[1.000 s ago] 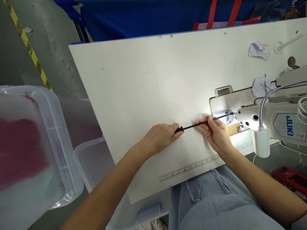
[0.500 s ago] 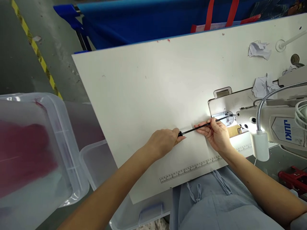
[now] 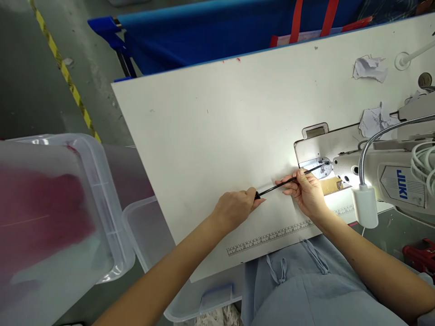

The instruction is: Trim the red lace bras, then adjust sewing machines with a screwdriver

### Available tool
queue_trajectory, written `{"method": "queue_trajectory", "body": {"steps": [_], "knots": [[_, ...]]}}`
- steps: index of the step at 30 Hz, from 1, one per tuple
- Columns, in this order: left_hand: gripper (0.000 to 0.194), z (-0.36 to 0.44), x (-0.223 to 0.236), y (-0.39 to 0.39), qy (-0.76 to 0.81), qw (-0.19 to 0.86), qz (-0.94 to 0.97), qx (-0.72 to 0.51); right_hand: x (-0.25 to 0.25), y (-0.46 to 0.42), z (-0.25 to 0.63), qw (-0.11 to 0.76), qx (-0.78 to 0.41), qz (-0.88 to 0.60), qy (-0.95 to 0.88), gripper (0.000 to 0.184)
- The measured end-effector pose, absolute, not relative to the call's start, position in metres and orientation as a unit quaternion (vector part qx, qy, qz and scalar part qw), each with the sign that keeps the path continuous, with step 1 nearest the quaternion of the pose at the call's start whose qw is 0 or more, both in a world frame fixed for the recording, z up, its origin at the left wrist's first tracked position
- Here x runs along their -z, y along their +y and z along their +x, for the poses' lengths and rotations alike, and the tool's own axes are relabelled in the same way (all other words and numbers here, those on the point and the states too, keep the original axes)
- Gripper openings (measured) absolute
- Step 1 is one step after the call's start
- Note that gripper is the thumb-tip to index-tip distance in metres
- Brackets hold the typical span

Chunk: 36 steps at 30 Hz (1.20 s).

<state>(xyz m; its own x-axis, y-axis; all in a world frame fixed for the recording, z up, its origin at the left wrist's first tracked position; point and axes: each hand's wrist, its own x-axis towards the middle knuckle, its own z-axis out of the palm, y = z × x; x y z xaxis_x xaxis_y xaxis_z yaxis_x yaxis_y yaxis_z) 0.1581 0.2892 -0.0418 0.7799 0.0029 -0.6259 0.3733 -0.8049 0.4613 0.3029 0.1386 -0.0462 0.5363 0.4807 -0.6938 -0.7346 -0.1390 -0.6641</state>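
A narrow black strap [image 3: 277, 186] runs straight and slanted over the white table to the presser foot [image 3: 326, 163] of a sewing machine [image 3: 380, 174]. My left hand [image 3: 236, 207] is closed around its lower left end, where a dark bunched bit shows at the fingers. Nearer the needle, my right hand [image 3: 307, 192] pinches the strap between thumb and fingers, its other fingers spread underneath. The metal needle plate [image 3: 311, 165] lies just beyond that hand. Whatever part of the strap sits inside my left fist is hidden.
A lamp [image 3: 365, 206] on a bendy neck hangs right of my right hand. Crumpled paper scraps [image 3: 370, 69] lie on the white table [image 3: 204, 149]. Clear plastic bins [image 3: 117, 226] stand at the left, and a blue cloth trough [image 3: 204, 36] borders the far edge.
My left hand has shifted slightly right and down in the picture, still gripping the strap. My right hand stays almost in place. The view has turned a little.
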Motion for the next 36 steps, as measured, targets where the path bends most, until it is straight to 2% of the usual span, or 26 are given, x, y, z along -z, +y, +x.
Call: {"method": "queue_trajectory", "body": {"steps": [6, 13, 19, 27, 36], "knots": [[0.039, 0.164, 0.038, 0.302, 0.094, 0.315, 0.881, 0.34, 0.043, 0.143, 0.3, 0.652, -0.454, -0.598, 0.112, 0.037], [0.043, 0.161, 0.033, 0.297, 0.114, 0.291, 0.891, 0.329, 0.04, 0.146, 0.301, 0.648, -0.457, -0.597, 0.118, 0.037], [0.045, 0.158, 0.038, 0.298, 0.124, 0.236, 0.928, 0.26, 0.041, 0.149, 0.299, 0.652, -0.446, -0.599, 0.129, 0.035], [0.044, 0.153, 0.048, 0.298, 0.145, 0.269, 0.933, 0.19, 0.04, 0.15, 0.299, 0.65, -0.443, -0.602, 0.139, 0.033], [0.046, 0.152, 0.052, 0.299, 0.157, 0.256, 0.943, 0.143, 0.038, 0.153, 0.3, 0.646, -0.442, -0.606, 0.142, 0.032]]}}
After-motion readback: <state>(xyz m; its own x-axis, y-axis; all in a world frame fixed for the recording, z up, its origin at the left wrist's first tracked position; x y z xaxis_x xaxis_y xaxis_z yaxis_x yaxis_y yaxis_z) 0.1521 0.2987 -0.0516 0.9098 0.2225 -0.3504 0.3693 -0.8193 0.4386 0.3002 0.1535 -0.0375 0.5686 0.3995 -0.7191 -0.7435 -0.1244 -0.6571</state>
